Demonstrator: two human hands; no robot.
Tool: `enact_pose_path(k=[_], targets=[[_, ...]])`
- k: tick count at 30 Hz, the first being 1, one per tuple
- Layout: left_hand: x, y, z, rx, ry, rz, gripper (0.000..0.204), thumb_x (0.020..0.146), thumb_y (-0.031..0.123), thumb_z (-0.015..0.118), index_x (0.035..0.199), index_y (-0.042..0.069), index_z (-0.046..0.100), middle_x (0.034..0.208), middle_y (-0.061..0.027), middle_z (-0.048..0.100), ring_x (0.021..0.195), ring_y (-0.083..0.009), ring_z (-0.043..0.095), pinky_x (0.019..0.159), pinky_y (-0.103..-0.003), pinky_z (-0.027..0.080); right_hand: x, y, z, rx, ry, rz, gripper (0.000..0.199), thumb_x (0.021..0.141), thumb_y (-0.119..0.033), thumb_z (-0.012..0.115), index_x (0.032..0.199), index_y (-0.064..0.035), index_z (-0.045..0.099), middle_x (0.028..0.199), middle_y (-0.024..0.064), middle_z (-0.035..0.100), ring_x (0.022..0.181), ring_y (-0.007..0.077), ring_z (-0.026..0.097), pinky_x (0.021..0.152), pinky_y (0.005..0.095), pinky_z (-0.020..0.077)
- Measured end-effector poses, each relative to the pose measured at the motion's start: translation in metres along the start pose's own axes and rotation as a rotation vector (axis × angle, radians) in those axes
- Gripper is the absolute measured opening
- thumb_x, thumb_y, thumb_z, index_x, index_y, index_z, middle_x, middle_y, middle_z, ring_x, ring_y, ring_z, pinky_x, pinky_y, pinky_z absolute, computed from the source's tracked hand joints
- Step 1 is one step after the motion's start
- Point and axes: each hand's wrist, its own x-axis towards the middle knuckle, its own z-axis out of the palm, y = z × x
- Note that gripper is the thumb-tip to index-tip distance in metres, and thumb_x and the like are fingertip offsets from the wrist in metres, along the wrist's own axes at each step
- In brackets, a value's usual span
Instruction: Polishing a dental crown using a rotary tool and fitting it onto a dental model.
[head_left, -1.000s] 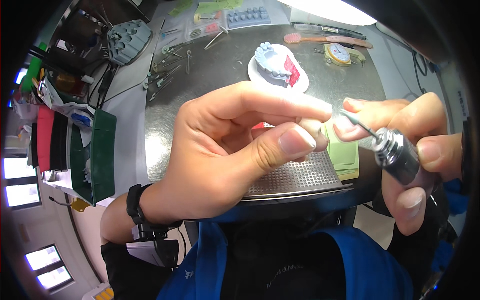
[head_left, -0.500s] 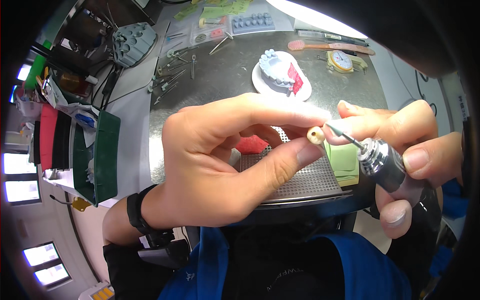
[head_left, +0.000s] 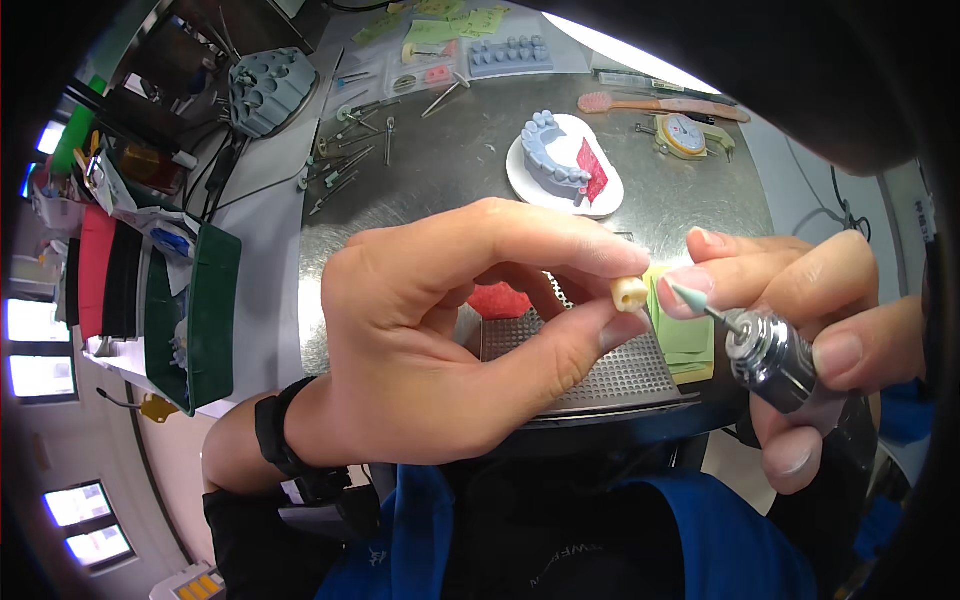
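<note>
At the tip of the left hand (head_left: 440, 345), its grip pinching, sits a small cream tooth-like piece (head_left: 628, 293); just right of that grip, apart, the right hand (head_left: 838, 275) clasps a handpiece (head_left: 778, 365), its pale-green cone bur (head_left: 688, 299) slanting leftward toward the piece.

White lettering (head_left: 583, 550) marks the black shirt (head_left: 545, 515); markings on the dial gauge (head_left: 683, 134) seem unreadably small.

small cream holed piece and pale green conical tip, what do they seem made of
The small cream holed piece: perhaps ceramic or resin, smooth, with a faint sheen. The pale green conical tip: probably abrasive stone or rubber, matte, without bright glints.
</note>
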Motion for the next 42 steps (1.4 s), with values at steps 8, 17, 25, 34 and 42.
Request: enact_pose_path(k=[8, 17, 25, 34, 42], targets=[[-0.002, 0.002, 0.007, -0.091, 0.063, -0.008, 0.037, 0.082, -0.008, 0.08, 0.116, -0.006, 0.065, 0.109, -0.017, 0.072, 0.099, -0.0161, 0.07, 0.086, -0.028, 0.056, 0.015, -0.006, 0.006, -0.06, -0.022, 0.05, 0.05, 0.095, -0.029, 0.073, 0.126, -0.0094, 0.04, 0.103, 0.0184, 0.056, 0.102, 0.0401, 0.071, 0.105, 0.0561, 0.0517], [-0.002, 0.0, 0.003, -0.037, 0.054, 0.018, 0.035, 0.084, -0.01, 0.077, 0.117, -0.007, 0.064, 0.105, -0.0166, 0.072, 0.095, -0.0149, 0.07, 0.083, -0.028, 0.056, 0.009, 0.009, 0.002, -0.001, -0.028, -0.022, 0.054, 0.094, -0.035, 0.074, 0.128, -0.0122, 0.039, 0.109, 0.0206, 0.056, 0.104, 0.0386, 0.071, 0.105, 0.0578, 0.0504], [-0.001, 0.002, 0.008, -0.122, 0.052, -0.022, 0.034, 0.088, -0.006, 0.075, 0.119, -0.008, 0.062, 0.115, -0.0212, 0.071, 0.106, -0.0214, 0.071, 0.091, -0.033, 0.058, 0.011, 0.02, 0.012, 0.157, -0.066, -0.138, 0.049, 0.095, -0.023, 0.072, 0.128, -0.0073, 0.04, 0.108, 0.0173, 0.044, 0.117, 0.0497, 0.063, 0.103, 0.0607, 0.0531], [0.0, 0.001, 0.008, -0.112, 0.065, 0.006, 0.031, 0.099, 0.002, 0.064, 0.127, -0.008, 0.058, 0.118, -0.0222, 0.07, 0.1, -0.0195, 0.071, 0.082, -0.031, 0.062, 0.002, 0.013, 0.001, 0.119, -0.071, -0.045, 0.052, 0.096, -0.028, 0.072, 0.132, -0.0097, 0.039, 0.112, 0.0191, 0.047, 0.116, 0.0474, 0.063, 0.107, 0.0643, 0.0469], [0.0, -0.001, 0.007, -0.169, 0.043, 0.007, 0.044, 0.089, -0.003, 0.075, 0.129, -0.008, 0.057, 0.122, -0.022, 0.07, 0.11, -0.0223, 0.07, 0.092, -0.034, 0.06, 0.003, 0.01, -0.001, 0.15, -0.046, -0.039, 0.053, 0.095, -0.026, 0.074, 0.133, -0.012, 0.04, 0.111, 0.0159, 0.048, 0.117, 0.0452, 0.063, 0.108, 0.0642, 0.0457]])
